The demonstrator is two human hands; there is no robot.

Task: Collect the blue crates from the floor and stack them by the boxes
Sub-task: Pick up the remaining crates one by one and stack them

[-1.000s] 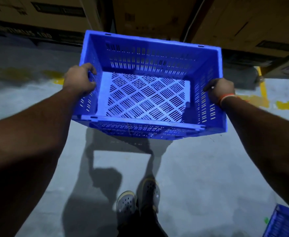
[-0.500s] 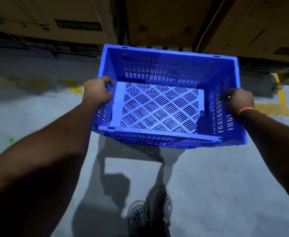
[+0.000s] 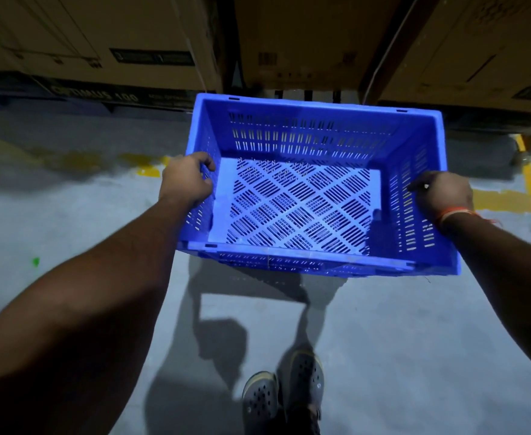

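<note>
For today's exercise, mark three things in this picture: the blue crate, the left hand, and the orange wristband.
blue crate [image 3: 298, 205], head view, on its slatted floor.
left hand [image 3: 186, 181], head view, on the back of the hand gripping the crate's left wall.
orange wristband [image 3: 451, 213], head view, on the band at the right wrist.

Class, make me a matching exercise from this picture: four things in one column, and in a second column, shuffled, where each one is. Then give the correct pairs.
Column 1
1. blue crate
2. cardboard boxes
3. yellow floor marking
4. shoes

Column 2
A. on the grey floor at the bottom of the view
B. held off the floor between the left hand and the right hand
C. lined up along the top of the view, behind the crate
D. painted on the floor, to the right of the crate

Pairs: 1-B, 2-C, 3-D, 4-A
</note>
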